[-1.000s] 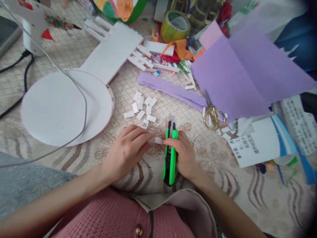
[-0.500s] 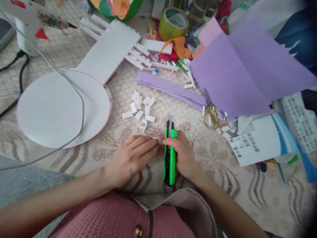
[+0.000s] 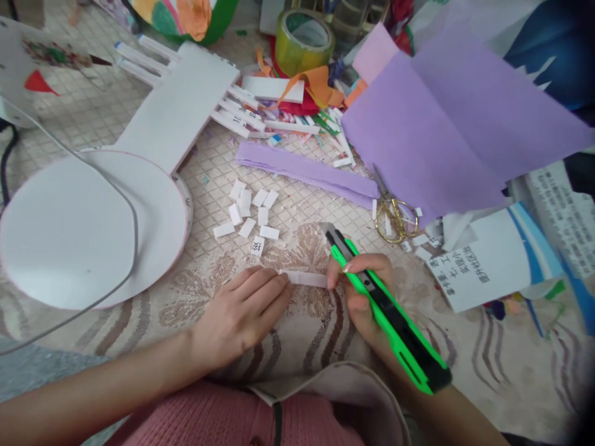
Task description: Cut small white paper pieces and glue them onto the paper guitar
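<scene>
My left hand (image 3: 246, 306) lies on the table with its fingers pressed together. Its fingertips hold the left end of a narrow white strip (image 3: 307, 279). A green and black utility knife (image 3: 388, 313) rests in my right hand (image 3: 361, 314), slanting up to the left with its blade showing at the tip. One right fingertip touches the strip's right end. Beyond my left hand lie several small cut white pieces (image 3: 263, 216), one of them, the marked piece (image 3: 256, 246), bearing a printed character.
A round white board (image 3: 69, 223) with a grey cable (image 3: 136, 229) across it lies left. Purple paper (image 3: 418, 130), gold-handled scissors (image 3: 395, 218) and a printed sheet (image 3: 493, 260) are on the right. A folded purple strip (image 3: 307, 170) and yellow tape (image 3: 302, 52) sit farther back.
My right hand has moved right, away from my left, and more of the white strip shows between them. The knife has swung from upright to a slant. The view has shifted slightly.
</scene>
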### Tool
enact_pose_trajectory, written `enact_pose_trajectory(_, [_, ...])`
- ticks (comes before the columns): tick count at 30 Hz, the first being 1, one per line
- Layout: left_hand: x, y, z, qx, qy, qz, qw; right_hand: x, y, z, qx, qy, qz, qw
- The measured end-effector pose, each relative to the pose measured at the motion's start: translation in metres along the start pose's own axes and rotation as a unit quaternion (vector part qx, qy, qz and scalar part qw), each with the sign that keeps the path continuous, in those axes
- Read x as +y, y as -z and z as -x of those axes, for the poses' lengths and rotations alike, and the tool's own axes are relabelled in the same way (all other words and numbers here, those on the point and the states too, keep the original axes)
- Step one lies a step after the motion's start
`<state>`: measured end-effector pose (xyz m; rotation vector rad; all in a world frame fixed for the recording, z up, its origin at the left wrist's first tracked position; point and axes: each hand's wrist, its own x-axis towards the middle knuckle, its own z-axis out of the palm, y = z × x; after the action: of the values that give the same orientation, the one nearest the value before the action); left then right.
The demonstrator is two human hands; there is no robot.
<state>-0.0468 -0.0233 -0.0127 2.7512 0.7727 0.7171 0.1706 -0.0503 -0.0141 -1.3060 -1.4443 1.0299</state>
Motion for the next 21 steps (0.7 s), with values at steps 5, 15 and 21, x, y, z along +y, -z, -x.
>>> enact_pose_trajectory(5, [-0.003, 0.000, -0.006, -0.001, 0.012, 0.001, 1.000, 0.006, 0.003, 0.003, -0.019, -0.037, -0.112, 0.993])
enact_pose_trajectory(15, [-0.004, -0.007, -0.005, -0.007, -0.004, 0.001, 1.000, 0.003, 0.019, -0.009, -0.042, -0.008, 0.059, 0.997])
enact_pose_trajectory(21, [-0.006, -0.010, -0.008, -0.016, 0.004, 0.005, 1.000, -0.003, 0.021, -0.013, -0.048, 0.004, 0.092, 0.995])
